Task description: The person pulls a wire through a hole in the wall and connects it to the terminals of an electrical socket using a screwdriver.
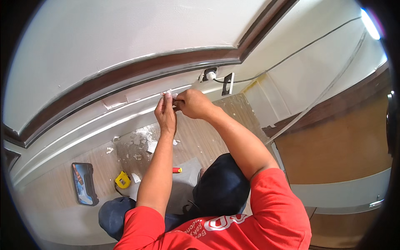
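Both my hands are raised together in front of the low wall, just below the dark wood trim. My left hand (166, 112) is closed, with a small white piece (168, 92) at its fingertips; its kind does not show clearly. Close beside it on the right, my right hand (194, 103) is curled closed on something small and dark (178, 101) that its fingers mostly hide. To the right of the hands, a white plug (211, 76) sits in a wall socket, and a socket frame (227, 84) with a dark opening stands out beside it.
White chips (143, 136) lie on the wood-look floor. Nearer me are a yellow tape measure (123, 180), a dark tool case (84, 184) and a red-and-yellow object (177, 170). A grey cable (291, 56) runs from the plug up the wall. A wooden cabinet (333, 146) stands at right.
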Motion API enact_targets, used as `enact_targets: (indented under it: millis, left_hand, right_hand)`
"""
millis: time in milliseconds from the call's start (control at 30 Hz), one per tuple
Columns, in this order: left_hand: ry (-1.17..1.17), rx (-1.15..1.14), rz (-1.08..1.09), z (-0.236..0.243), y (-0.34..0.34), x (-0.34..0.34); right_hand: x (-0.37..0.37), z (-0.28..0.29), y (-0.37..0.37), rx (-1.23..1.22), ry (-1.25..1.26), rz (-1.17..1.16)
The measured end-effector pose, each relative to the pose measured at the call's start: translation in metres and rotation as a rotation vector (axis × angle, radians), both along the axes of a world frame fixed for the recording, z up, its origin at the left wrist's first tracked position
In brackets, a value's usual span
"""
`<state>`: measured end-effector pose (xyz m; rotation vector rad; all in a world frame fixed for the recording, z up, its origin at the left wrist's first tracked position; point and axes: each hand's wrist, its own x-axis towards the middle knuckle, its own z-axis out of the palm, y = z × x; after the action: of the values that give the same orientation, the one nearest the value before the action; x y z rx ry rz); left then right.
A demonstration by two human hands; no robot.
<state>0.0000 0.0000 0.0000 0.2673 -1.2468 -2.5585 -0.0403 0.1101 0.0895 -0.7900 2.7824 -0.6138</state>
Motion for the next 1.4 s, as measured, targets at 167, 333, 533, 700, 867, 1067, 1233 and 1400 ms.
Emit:
enact_targets:
  millis: [167, 333, 533, 700, 867, 1067, 1233, 1400]
  left_hand:
    - [-0.061, 0.105, 0.068, -0.017, 0.014, -0.002]
    - [-0.265, 0.0, -0.218, -0.054, -0.006, -0.004]
    - [-0.614, -0.189, -0.426, -0.119, -0.032, 0.018]
    - [-0.711, -0.426, -0.571, -0.166, -0.029, 0.041]
    - [-0.803, -0.578, -0.673, -0.202, -0.032, 0.064]
    - [-0.804, -0.885, -0.646, -0.217, -0.041, 0.074]
    - [-0.672, -1.246, -0.538, -0.211, -0.043, 0.079]
    - [-0.759, -1.162, -0.544, -0.219, -0.046, 0.083]
  right_hand:
    - [0.006, 0.017, 0.029, 0.102, -0.15, 0.198]
    - [0.024, 0.067, 0.108, -0.322, -0.152, -0.239]
    - [0.038, 0.007, 0.177, -0.493, 0.038, -0.688]
    - [0.006, -0.036, 0.189, -0.515, 0.063, -0.619]
    - [-0.028, -0.031, 0.18, -0.599, 0.008, -0.363]
    - [-0.026, -0.025, 0.158, -0.696, -0.101, -0.481]
    - [-0.012, -0.039, 0.157, -0.975, 0.097, -0.707]
    - [-0.012, -0.031, 0.162, -1.078, 0.191, -0.989]
